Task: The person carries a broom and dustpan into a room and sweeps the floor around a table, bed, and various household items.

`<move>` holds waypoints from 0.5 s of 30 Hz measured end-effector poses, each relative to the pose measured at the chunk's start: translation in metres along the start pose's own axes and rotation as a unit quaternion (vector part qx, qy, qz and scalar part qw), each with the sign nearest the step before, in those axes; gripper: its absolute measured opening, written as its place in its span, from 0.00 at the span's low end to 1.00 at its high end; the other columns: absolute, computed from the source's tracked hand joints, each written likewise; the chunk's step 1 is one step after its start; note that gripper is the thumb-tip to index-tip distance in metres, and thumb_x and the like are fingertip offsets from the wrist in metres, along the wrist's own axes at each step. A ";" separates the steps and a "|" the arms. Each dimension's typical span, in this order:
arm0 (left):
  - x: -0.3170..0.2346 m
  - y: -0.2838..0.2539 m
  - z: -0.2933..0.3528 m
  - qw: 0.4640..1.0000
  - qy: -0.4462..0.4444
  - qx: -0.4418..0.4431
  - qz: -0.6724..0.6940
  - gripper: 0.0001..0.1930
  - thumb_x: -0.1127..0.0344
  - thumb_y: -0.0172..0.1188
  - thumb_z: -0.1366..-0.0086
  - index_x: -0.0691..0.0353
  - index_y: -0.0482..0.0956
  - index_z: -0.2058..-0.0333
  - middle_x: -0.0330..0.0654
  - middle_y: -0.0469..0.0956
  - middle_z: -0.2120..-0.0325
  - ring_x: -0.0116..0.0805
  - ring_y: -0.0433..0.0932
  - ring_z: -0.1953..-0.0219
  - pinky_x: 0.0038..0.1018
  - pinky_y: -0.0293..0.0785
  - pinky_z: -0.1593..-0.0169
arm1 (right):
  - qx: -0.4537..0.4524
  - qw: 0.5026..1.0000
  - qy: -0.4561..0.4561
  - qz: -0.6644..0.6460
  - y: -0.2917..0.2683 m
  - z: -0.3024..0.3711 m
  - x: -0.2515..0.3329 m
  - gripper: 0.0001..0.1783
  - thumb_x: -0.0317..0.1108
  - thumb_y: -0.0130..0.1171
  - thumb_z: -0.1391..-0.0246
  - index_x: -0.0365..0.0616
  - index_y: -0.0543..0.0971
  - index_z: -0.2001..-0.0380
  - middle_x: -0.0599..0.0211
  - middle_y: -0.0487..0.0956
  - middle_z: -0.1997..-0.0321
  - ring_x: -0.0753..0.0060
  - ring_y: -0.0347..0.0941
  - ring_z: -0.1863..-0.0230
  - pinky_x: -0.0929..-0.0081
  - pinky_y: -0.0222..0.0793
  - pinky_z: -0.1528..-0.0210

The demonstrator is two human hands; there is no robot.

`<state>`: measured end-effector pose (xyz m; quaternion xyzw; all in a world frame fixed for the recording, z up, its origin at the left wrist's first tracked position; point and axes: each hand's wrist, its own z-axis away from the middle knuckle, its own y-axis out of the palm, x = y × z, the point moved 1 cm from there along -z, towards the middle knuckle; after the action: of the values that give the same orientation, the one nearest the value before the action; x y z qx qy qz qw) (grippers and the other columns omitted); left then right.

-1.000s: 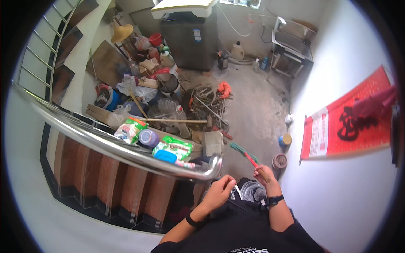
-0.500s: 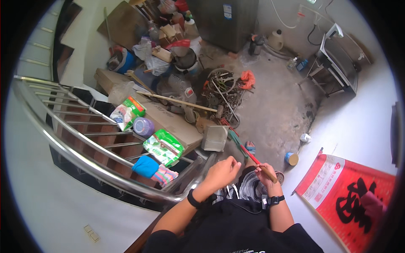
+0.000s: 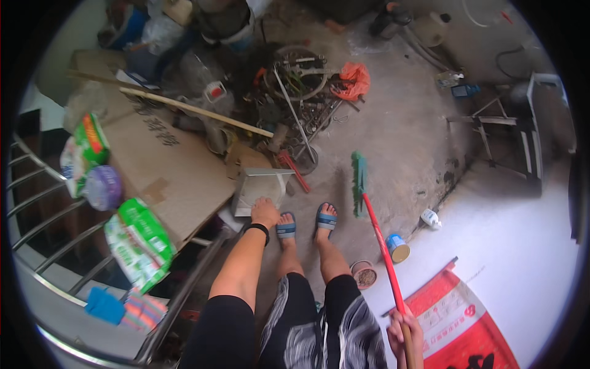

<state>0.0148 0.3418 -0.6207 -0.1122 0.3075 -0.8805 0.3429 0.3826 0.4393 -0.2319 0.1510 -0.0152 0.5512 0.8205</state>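
Observation:
My right hand [image 3: 405, 332] is wrapped around the lower end of a broom handle. The broom [image 3: 382, 237] has a red stick, and its green bristle head [image 3: 359, 183] rests on the concrete floor ahead of my feet. My left hand [image 3: 265, 212] reaches down to the near side of a boxy, pale grey pan [image 3: 261, 187] that looks like a dustpan. The fingers of that hand are bent and blurred, and I cannot tell whether they grip the pan. A red tool [image 3: 295, 172] lies just beyond the pan.
Flattened cardboard [image 3: 166, 160] lies at the left beside a metal railing [image 3: 67, 258] with green packages [image 3: 138, 246]. Ahead sits a pile of bicycle parts [image 3: 301, 86]. A blue tin [image 3: 398, 248], a small pot [image 3: 364, 274] and a white bottle [image 3: 431, 219] stand or lie at the right.
My view has tilted down toward the floor. My left hand has moved down and forward to the grey pan. The broom now stretches forward on my right, its head farther out.

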 end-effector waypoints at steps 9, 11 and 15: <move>0.026 0.080 -0.093 0.985 0.046 0.079 -0.145 0.21 0.44 0.49 0.40 0.53 0.81 0.63 0.42 0.80 0.63 0.38 0.75 0.55 0.42 0.56 0.43 | -0.134 0.990 -0.012 -0.029 -0.015 -0.033 0.014 0.09 0.28 0.49 0.44 0.30 0.65 0.67 0.63 0.67 0.72 0.81 0.60 0.87 0.83 0.63 0.73; 0.054 0.071 -0.079 0.986 0.072 0.074 -0.132 0.24 0.40 0.49 0.42 0.53 0.83 0.70 0.42 0.81 0.71 0.39 0.79 0.65 0.41 0.63 0.49 | -0.170 0.985 -0.025 -0.010 -0.008 -0.041 0.006 0.10 0.28 0.49 0.44 0.29 0.66 0.66 0.61 0.69 0.69 0.80 0.61 0.83 0.83 0.63 0.72; 0.009 0.033 -0.014 0.986 0.157 -0.015 -0.048 0.30 0.34 0.46 0.44 0.55 0.83 0.75 0.44 0.80 0.75 0.42 0.79 0.68 0.39 0.69 0.62 | -0.164 0.986 -0.036 -0.008 -0.040 -0.026 0.006 0.08 0.26 0.51 0.45 0.29 0.68 0.68 0.57 0.71 0.69 0.77 0.61 0.79 0.84 0.63 0.69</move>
<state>0.0199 0.3236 -0.6520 0.0081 0.3653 -0.8977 0.2462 0.4172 0.4376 -0.2651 0.0346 -0.1339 0.5285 0.8376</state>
